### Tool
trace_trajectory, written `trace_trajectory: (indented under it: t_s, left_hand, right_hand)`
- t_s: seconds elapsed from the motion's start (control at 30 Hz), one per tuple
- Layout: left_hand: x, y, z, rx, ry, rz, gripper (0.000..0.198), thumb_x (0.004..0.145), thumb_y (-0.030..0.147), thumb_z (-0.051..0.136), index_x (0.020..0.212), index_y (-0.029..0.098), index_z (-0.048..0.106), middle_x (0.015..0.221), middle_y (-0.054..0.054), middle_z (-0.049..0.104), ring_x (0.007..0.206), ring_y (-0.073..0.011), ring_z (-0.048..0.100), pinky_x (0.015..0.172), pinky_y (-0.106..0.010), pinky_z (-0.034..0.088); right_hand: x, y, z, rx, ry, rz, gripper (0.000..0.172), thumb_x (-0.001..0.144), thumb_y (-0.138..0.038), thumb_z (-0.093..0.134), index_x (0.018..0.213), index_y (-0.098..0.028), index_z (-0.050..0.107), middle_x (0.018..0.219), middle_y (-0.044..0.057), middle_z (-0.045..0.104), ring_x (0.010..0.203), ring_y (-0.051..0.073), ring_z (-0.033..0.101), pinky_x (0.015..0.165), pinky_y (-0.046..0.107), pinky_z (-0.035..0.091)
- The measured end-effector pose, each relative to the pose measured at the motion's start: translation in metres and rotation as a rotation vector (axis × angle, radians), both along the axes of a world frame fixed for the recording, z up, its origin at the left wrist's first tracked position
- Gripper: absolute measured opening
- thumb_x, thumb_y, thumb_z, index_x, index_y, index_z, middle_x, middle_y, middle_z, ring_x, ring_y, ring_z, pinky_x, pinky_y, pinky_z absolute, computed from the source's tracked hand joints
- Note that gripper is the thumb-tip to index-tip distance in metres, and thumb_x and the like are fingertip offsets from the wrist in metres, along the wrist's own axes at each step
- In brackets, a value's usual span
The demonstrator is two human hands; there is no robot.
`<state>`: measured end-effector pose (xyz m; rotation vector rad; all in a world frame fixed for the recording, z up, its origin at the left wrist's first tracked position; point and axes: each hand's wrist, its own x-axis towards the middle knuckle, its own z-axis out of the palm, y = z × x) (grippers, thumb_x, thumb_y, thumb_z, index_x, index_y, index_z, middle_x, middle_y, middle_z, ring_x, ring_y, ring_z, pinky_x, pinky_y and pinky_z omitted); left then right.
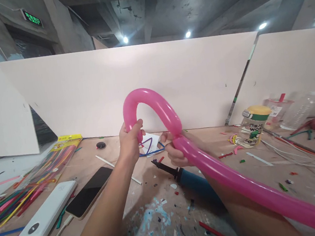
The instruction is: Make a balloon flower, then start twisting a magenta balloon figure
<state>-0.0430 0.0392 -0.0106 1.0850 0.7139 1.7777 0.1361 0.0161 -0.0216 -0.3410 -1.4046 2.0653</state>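
Observation:
A long inflated pink modelling balloon (224,167) arches up between my two hands and runs off past the lower right corner. My left hand (130,141) is closed round one end, with the knotted tip just below the fingers. At a pinched twist in the balloon, my right hand (176,150) grips it, its fingers partly hidden behind the pink tube. Under my right forearm lies a blue hand pump (196,182) with a black nozzle. Behind my left hand, a white paper (152,144) with a thin blue uninflated balloon rests on the table.
To the left lie a white power bank (48,211), a black phone (90,192) and a pack of coloured balloons (61,157). A yellow-lidded bottle (253,126) and a clear plastic bottle (301,110) stand at right. White boards (90,92) rise behind the table.

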Motion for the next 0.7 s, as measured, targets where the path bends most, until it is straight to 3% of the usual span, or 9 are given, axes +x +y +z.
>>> trace_trajectory:
  t_s: [0.1,0.17,0.27,0.37,0.5,0.6,0.7]
  left_hand:
    - [-0.016,0.008,-0.005,-0.036,0.258,0.034,0.026,0.067,0.034,0.075,0.079,0.016,0.059,0.063,0.001,0.056,0.044,-0.0073,0.051,0.037,-0.016,0.032]
    - [-0.023,0.01,-0.008,-0.065,0.372,0.005,0.026,0.066,0.034,0.076,0.076,0.016,0.06,0.058,0.002,0.054,0.041,-0.0078,0.049,0.037,-0.017,0.033]
    - [-0.029,0.008,-0.009,-0.093,0.47,-0.123,0.022,0.066,0.031,0.076,0.075,0.016,0.062,0.053,0.003,0.052,0.038,-0.008,0.047,0.035,-0.016,0.032]
    - [-0.032,0.004,-0.009,-0.116,0.614,-0.306,0.018,0.065,0.025,0.076,0.078,0.017,0.066,0.051,0.001,0.054,0.039,-0.0086,0.047,0.033,-0.015,0.029]
    - [-0.038,0.0,-0.008,-0.144,0.857,-0.467,0.013,0.064,0.023,0.075,0.073,0.019,0.066,0.047,0.0,0.055,0.035,-0.0096,0.045,0.03,-0.016,0.025]
    - [-0.042,-0.003,-0.008,-0.157,0.989,-0.626,0.012,0.064,0.028,0.075,0.07,0.021,0.066,0.047,-0.001,0.056,0.034,-0.011,0.046,0.029,-0.017,0.025]
    - [-0.04,-0.006,-0.008,-0.175,1.177,-0.796,0.016,0.06,0.03,0.077,0.07,0.022,0.067,0.047,-0.001,0.057,0.035,-0.0141,0.05,0.029,-0.019,0.029]
  right_hand:
    - [0.015,-0.004,0.014,0.003,0.033,-0.268,0.038,0.088,-0.057,0.038,0.093,-0.023,0.053,0.051,-0.007,0.041,0.036,0.008,0.032,0.037,0.02,0.027]
    - [0.021,-0.003,0.02,0.028,0.069,-0.459,0.036,0.086,-0.056,0.044,0.098,-0.024,0.054,0.068,-0.002,0.054,0.049,0.01,0.048,0.044,0.022,0.037]
    - [0.025,0.005,0.021,0.114,0.084,-0.748,0.034,0.077,-0.049,0.062,0.101,-0.025,0.055,0.101,0.004,0.061,0.085,0.018,0.062,0.066,0.029,0.05]
    - [0.024,0.015,0.015,0.111,0.155,-1.018,0.032,0.069,-0.045,0.073,0.084,-0.023,0.055,0.095,0.003,0.061,0.098,0.022,0.061,0.076,0.033,0.053]
    - [0.022,0.014,0.017,0.16,0.234,-1.15,0.03,0.064,-0.036,0.077,0.074,-0.022,0.052,0.077,-0.001,0.06,0.09,0.019,0.063,0.084,0.037,0.053]
    - [0.017,0.0,0.027,0.34,0.231,-1.245,0.034,0.067,-0.034,0.075,0.089,-0.023,0.053,0.085,0.0,0.065,0.091,0.018,0.064,0.088,0.039,0.051]
    - [0.01,-0.012,0.035,0.406,0.251,-1.286,0.035,0.077,-0.042,0.066,0.101,-0.026,0.046,0.083,-0.001,0.065,0.084,0.018,0.066,0.079,0.038,0.054]
